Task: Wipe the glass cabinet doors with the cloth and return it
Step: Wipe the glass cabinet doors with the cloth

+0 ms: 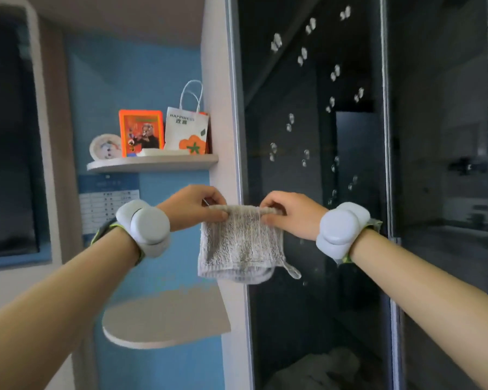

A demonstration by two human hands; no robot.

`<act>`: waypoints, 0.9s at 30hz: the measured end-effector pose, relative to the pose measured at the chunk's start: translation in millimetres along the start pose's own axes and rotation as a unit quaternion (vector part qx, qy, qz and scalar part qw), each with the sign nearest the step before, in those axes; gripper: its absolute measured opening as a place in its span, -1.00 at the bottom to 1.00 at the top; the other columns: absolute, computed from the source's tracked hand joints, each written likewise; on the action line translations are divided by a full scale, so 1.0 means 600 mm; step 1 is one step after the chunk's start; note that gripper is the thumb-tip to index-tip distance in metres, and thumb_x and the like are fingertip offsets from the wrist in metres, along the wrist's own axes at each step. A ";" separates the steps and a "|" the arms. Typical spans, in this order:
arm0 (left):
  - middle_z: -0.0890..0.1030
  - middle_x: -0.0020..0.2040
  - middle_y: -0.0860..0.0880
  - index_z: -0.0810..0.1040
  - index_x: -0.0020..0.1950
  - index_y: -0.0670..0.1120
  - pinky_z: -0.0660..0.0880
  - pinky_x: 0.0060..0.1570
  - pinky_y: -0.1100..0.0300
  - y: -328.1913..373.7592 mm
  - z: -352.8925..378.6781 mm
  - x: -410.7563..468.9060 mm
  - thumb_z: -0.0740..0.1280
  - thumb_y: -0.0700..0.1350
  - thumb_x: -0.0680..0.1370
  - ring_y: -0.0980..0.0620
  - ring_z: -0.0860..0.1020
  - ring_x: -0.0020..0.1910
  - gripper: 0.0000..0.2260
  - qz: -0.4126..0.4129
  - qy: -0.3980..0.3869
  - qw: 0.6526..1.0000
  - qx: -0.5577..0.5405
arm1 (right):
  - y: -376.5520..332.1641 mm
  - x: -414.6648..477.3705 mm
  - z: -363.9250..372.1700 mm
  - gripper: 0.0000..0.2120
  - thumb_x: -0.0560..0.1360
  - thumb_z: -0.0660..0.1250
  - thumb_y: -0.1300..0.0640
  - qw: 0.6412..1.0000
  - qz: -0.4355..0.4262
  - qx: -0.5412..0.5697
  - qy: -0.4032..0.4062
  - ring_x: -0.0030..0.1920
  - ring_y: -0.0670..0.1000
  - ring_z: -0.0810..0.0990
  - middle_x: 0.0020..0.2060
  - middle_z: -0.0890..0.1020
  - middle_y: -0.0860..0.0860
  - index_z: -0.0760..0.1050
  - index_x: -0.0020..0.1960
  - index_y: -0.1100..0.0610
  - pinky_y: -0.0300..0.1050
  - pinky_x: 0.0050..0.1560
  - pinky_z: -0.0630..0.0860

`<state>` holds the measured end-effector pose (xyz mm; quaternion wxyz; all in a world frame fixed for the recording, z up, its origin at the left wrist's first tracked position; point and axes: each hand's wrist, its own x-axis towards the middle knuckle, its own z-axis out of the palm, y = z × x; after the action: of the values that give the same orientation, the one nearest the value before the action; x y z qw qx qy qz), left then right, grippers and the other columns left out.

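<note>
Both hands, left hand (192, 205) and right hand (289, 213), pinch the cloth (238, 246) hanging below the fingers; next it must press against the glass door (307, 122).

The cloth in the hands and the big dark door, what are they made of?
The cloth looks like grey terry towelling: soft, looped ribs, drooping from the left hand and right hand. The door seems smooth, shiny dark glass, since it shows reflections, with a pale frame that could be metal.
</note>
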<state>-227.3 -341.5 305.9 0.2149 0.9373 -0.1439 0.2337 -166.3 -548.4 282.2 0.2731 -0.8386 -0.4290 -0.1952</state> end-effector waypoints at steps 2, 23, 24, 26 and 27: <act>0.55 -0.24 0.07 0.53 -0.17 -0.02 0.42 -0.19 0.32 0.036 -0.019 0.036 0.37 -0.12 0.47 0.10 0.50 -0.24 -0.96 0.017 0.014 1.000 0.000 | 0.010 0.013 -0.044 -0.80 0.51 0.27 0.09 0.999 0.000 -0.002 0.034 -0.27 -0.21 0.40 -0.20 0.47 -0.14 0.47 0.11 0.13 -0.38 -0.30 0.30; 0.54 0.00 -0.04 0.55 0.12 -0.14 0.42 -0.01 0.21 0.229 -0.275 0.352 0.29 -0.11 0.52 0.03 0.49 -0.04 -0.78 0.175 0.355 0.913 0.103 | -0.018 0.332 -0.403 -0.74 0.53 0.20 0.15 0.935 -0.062 0.046 0.347 0.10 0.07 0.56 0.05 0.61 0.06 0.54 0.17 0.07 -0.22 0.03 0.36; 0.55 0.04 -0.06 0.55 0.13 -0.14 0.40 0.00 0.21 0.234 -0.287 0.363 0.28 -0.12 0.52 0.00 0.50 0.01 -0.78 0.178 0.376 0.902 0.115 | -0.024 0.345 -0.415 -0.76 0.53 0.20 0.15 0.932 -0.069 0.049 0.353 0.03 0.04 0.57 -0.01 0.61 0.03 0.55 0.14 0.04 -0.21 0.02 0.38; 0.58 0.12 -0.11 0.56 0.14 -0.14 0.37 0.00 0.24 0.243 -0.309 0.386 0.26 -0.14 0.52 -0.06 0.52 0.10 -0.77 0.180 0.411 0.882 0.145 | -0.032 0.373 -0.439 -0.78 0.53 0.21 0.17 0.930 -0.081 0.064 0.353 0.00 0.03 0.59 0.03 0.60 0.05 0.53 0.12 0.04 -0.17 0.03 0.44; 0.57 0.15 -0.13 0.56 0.15 -0.14 0.36 -0.01 0.26 0.248 -0.317 0.396 0.25 -0.15 0.52 -0.07 0.51 0.14 -0.77 0.182 0.426 0.872 0.159 | -0.034 0.389 -0.450 -0.75 0.53 0.21 0.17 0.928 -0.082 0.064 0.357 0.10 0.08 0.58 0.14 0.59 0.10 0.51 0.18 0.11 -0.11 0.11 0.45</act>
<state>-151.9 -420.9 626.6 0.0572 0.7256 -0.1675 0.6650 -78.6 -564.7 628.5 0.4445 -0.6558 -0.3820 -0.4759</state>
